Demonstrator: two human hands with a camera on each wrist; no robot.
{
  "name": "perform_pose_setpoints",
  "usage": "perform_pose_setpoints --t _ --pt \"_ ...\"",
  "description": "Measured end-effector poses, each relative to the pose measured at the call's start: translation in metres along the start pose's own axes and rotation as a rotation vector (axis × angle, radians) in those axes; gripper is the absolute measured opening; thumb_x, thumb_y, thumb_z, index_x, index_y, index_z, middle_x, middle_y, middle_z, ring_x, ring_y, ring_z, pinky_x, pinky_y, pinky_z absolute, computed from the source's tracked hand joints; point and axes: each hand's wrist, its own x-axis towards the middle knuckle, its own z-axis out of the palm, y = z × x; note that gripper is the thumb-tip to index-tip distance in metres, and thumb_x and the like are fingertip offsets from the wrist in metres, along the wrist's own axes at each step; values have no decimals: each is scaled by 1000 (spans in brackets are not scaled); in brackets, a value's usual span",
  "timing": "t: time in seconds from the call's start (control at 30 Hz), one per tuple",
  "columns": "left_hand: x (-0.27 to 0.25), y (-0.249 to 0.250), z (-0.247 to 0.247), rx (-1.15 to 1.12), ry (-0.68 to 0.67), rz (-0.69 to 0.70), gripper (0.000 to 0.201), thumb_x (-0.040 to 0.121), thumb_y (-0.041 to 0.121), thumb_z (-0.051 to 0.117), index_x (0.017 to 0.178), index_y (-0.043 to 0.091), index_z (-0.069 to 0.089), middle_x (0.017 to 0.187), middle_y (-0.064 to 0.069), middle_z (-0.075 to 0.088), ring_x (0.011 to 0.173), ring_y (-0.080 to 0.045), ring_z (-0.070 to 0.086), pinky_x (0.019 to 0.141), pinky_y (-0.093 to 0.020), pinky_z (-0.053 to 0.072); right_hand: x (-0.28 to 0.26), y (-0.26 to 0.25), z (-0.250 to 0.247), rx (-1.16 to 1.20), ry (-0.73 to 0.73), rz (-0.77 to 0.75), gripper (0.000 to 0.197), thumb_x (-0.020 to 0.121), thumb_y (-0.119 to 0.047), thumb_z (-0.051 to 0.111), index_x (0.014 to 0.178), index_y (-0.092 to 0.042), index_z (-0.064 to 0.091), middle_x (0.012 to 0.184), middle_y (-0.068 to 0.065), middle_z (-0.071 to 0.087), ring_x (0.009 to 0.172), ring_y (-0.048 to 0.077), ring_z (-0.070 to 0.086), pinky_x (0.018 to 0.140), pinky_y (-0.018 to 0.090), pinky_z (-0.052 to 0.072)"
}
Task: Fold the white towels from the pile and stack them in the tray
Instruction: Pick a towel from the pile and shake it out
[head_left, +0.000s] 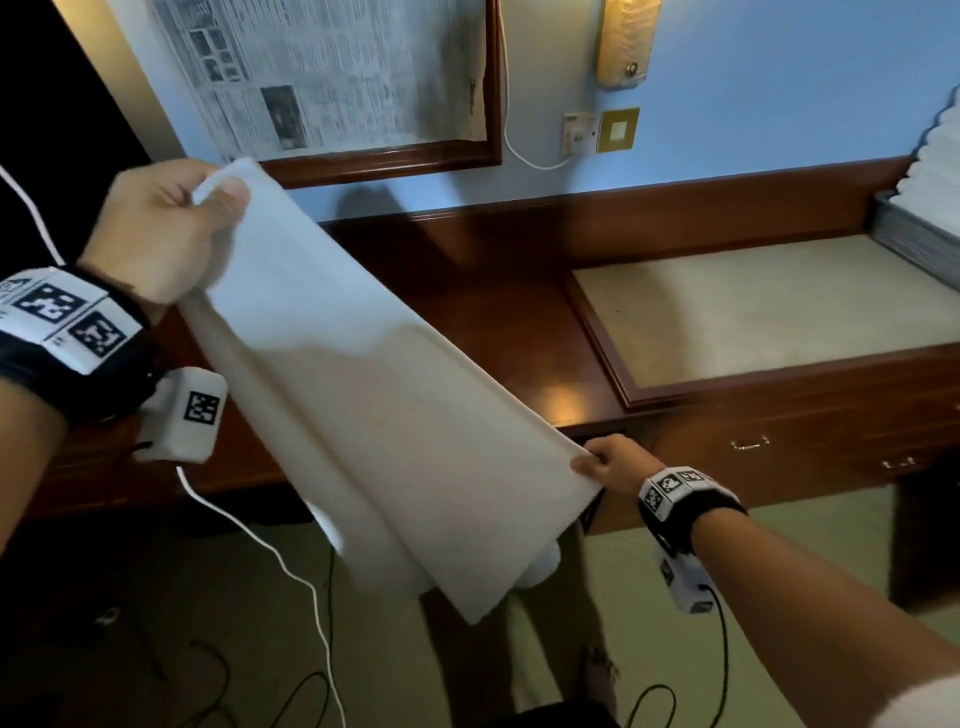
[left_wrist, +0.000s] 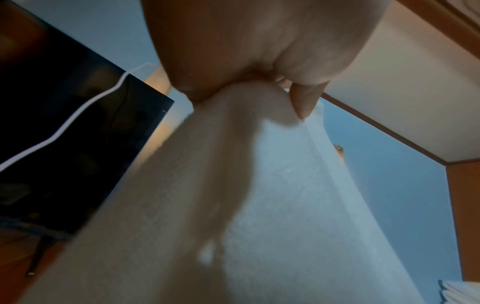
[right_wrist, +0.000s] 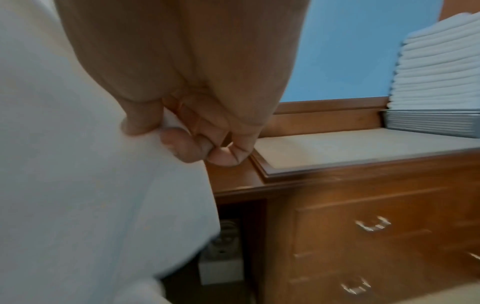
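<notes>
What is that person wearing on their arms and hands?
Both hands, left hand and right hand, are bare, without gloves. Each wrist carries a black band with white tags printed in black square patterns, plus a small white box beneath. A white cable trails from the left box.

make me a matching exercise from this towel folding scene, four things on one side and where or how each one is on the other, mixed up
Things:
1. left hand
2. right hand
3. grey tray
4. white towel

Places or states:
A. holds a tall stack of folded towels, at the far right of the desk
B. pinches the towel's lower end, near the desk edge
C. stretched in the air between both hands
D. grips the towel's raised upper end

Pairs: 1-D, 2-B, 3-A, 4-C
</notes>
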Motion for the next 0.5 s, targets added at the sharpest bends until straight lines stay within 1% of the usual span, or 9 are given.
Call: perform_pose_setpoints --t 0.03,0.07,0.1,0.13,0.2,0.27,0.33,0.4,0.5 --pt "2 0 -5 8 12 -31 33 99 40 57 77 16 64 62 10 58 57 -8 51 51 -29 41 -5 15 -2 -33 6 79 25 97 -32 59 78 -17 64 79 3 64 79 22 63 71 32 46" --pt "2 1 -11 15 21 -58 30 99 35 56 72 26 64 56 14 57 51 1 49 50 -22 42 -11 32 -4 -69 13 174 22 97 -33 58 83 -18 67 85 4 67 85 24 66 76 33 50" --pt "3 3 -15 10 30 -71 36 100 30 56 65 37 64 52 20 55 48 5 49 48 -11 37 -18 47 -6 -96 27 272 21 97 -33 57 89 -18 69 89 6 69 88 27 68 79 35 54" --pt "2 6 -16 -8 36 -83 43 100 28 55 60 43 62 49 24 54 47 8 49 47 -7 34 -25 62 -8 -107 44 364 21 97 -32 57 94 -17 71 93 9 71 88 29 69 80 36 56" --pt "-2 12 -13 -33 24 -96 39 98 33 55 62 45 62 51 24 54 49 7 49 47 -12 34 -38 77 -11 -126 65 495 21 98 -29 58 105 -16 73 100 13 72 87 30 69 79 34 55" --pt "-9 20 1 -68 3 -95 26 95 45 56 72 35 64 55 18 56 52 2 48 48 -26 37 -43 68 -16 -191 80 514 22 96 -22 56 110 -14 72 108 14 71 92 32 67 78 31 51" --pt "-15 26 25 -108 -60 -43 29 99 38 58 83 14 66 64 13 58 59 -7 50 54 -27 37 -36 37 -24 -228 135 422 24 91 -18 56 110 -15 70 114 13 69 102 33 65 84 33 51" --pt "-25 39 53 -97 -200 2 35 103 24 57 84 -6 58 67 5 55 60 -10 47 57 -26 34 -25 -9 -34 -148 240 213 30 89 -17 58 117 -17 68 121 8 68 110 29 63 93 32 49" --pt "-40 57 90 -53 -383 13 32 104 20 55 78 1 58 53 14 47 47 -3 40 51 -23 32 -23 -99 -58 182 369 -245 41 90 -17 67 131 -18 61 126 1 64 106 19 63 95 31 49"
